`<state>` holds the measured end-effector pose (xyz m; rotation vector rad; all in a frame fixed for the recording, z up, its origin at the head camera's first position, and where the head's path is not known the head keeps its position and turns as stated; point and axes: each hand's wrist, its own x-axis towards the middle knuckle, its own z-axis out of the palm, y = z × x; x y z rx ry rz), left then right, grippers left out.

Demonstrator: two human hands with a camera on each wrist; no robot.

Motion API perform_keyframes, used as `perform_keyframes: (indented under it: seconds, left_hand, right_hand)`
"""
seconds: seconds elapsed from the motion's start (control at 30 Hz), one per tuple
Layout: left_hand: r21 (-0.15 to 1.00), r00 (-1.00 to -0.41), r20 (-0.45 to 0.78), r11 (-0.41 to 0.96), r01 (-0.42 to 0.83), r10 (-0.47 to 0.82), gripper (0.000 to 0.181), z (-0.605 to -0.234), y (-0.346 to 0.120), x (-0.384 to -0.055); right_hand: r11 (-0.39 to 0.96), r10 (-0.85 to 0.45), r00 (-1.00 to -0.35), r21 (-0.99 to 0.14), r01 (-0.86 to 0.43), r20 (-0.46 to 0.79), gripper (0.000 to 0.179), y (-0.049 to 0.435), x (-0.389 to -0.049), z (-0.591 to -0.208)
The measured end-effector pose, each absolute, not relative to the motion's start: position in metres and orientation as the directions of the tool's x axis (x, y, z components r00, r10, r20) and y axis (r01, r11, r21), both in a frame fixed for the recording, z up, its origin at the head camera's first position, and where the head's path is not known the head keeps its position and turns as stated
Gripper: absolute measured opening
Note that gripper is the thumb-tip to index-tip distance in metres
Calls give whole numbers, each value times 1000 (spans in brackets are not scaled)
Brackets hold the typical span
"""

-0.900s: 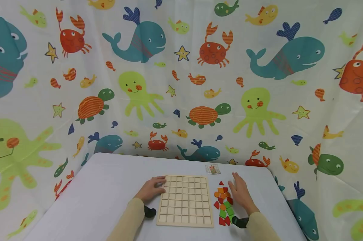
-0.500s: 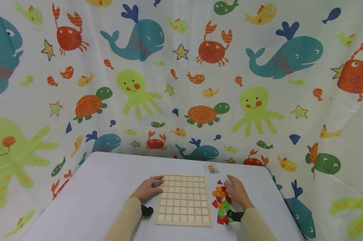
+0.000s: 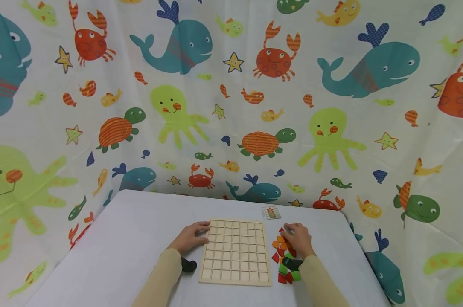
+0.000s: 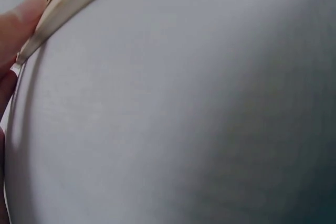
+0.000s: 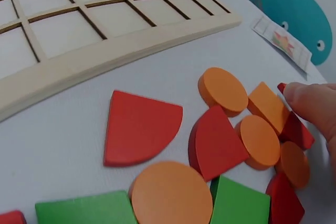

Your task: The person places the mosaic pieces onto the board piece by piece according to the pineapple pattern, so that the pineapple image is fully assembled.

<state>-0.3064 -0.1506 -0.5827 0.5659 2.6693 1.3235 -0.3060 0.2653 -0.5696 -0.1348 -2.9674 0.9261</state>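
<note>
A pale wooden grid board [image 3: 235, 283] with square compartments lies on the white table. My left hand [image 3: 190, 238] holds it by the upper left corner; in the left wrist view the thumb [image 4: 23, 22] lies against the board's edge [image 4: 68, 11]. To the board's right, my right hand [image 3: 299, 239] pinches a small red triangle [image 3: 281, 229] at the far end of a group of pieces. In the right wrist view the thumb [image 5: 310, 100] covers most of that triangle [image 5: 282, 87]. Orange discs [image 5: 223, 90], red quarter-circles [image 5: 139, 127] and green squares [image 5: 86, 211] lie close by.
A small printed picture card [image 3: 271, 212] lies near the table's far edge, beyond the pieces. An orange square [image 5: 268, 106] sits among the discs. Behind the table [image 3: 139, 234] hangs a curtain [image 3: 223, 119] printed with sea animals.
My right hand has come down and left over the pieces, its fingers drawing together at the red triangle. The left hand has stayed at the board's corner.
</note>
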Motion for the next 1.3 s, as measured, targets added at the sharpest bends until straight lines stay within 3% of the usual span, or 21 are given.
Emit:
perform_keyframes:
  seconds: [0.57,0.9,1.3]
  left_hand:
    - [786,-928,65,555,273,366,50,-591,-151,-304]
    - [761,-921,72,575,299,383,52,-582,-154,-313]
    - [779,-935,30,579,243,352,50,-584,-151,-317]
  right_hand:
    - [815,82,-996,-576,57,17,26,263,-314,-583]
    - [751,97,-994,-659,40,51,35,253,-326,-575]
    - [692,-126,-977,-691,-211,172,28,202,-332,-560]
